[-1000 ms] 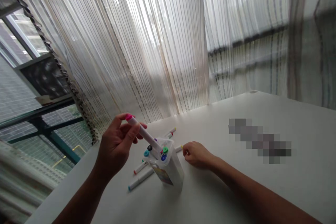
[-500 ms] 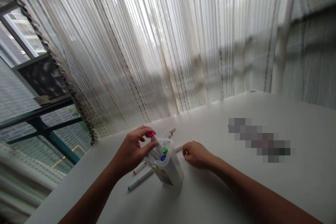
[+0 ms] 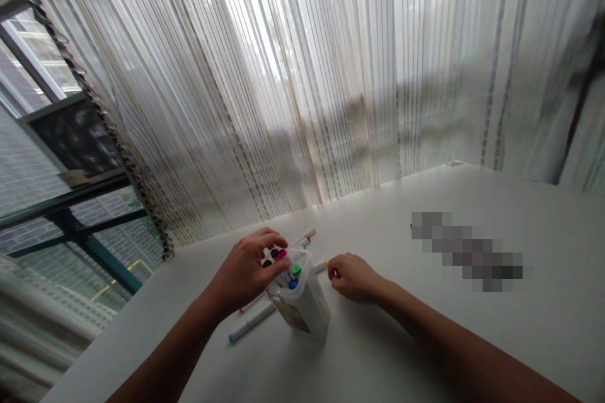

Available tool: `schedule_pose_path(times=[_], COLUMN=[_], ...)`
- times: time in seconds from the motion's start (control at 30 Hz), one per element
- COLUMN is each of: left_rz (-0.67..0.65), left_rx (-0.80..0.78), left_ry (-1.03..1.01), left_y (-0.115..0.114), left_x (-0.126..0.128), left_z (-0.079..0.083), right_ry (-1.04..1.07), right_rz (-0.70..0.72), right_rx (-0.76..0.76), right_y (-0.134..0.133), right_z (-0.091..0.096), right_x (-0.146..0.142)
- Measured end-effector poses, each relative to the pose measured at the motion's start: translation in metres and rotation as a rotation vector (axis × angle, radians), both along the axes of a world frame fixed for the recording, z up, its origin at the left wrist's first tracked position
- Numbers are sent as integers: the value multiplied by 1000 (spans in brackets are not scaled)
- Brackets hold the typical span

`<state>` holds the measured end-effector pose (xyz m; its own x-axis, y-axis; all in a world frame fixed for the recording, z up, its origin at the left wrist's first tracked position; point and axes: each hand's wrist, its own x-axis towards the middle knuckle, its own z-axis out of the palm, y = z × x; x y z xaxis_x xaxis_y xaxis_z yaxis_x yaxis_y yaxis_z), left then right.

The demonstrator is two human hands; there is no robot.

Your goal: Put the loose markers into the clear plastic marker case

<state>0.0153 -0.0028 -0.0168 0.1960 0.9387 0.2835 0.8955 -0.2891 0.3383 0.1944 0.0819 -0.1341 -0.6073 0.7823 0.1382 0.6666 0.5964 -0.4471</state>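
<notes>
A clear plastic marker box (image 3: 305,308) stands on the white table (image 3: 425,327) and holds several markers with coloured caps. My left hand (image 3: 248,267) rests at the box's mouth, fingers curled on the pink-capped marker (image 3: 282,254), which sits almost fully down in the box. My right hand (image 3: 352,277) lies on the table just right of the box, fingers curled over a yellow-tipped marker (image 3: 322,265).
Loose markers lie on the table: a blue-tipped one (image 3: 250,323) left of the box and two more (image 3: 307,237) behind it. Striped sheer curtains (image 3: 302,88) hang along the table's far edge. A blurred patch (image 3: 467,252) covers something at the right.
My left hand has come down, lowering the pink-capped marker from above the box into it. My right hand has stayed put.
</notes>
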Motion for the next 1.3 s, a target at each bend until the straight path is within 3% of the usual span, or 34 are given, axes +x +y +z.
schedule_pose_path(times=[0.3, 0.5, 0.9, 1.1, 1.3], left_rz=[87, 140, 243, 201, 113], left_rx=[-70, -190, -168, -185, -155], left_ry=[32, 173, 370, 335, 166], left_y=[-3, 0, 0, 0, -5], left_x=[2, 9, 20, 16, 9], left_z=[3, 9, 16, 16, 23], right_ry=[-5, 1, 4, -4, 4], right_rz=[0, -2, 5, 1, 0], right_rx=[-1, 11, 23, 11, 11], right_y=[-1, 0, 2, 1, 0], right_z=[1, -1, -3, -1, -1], right_x=[0, 0, -1, -1, -1])
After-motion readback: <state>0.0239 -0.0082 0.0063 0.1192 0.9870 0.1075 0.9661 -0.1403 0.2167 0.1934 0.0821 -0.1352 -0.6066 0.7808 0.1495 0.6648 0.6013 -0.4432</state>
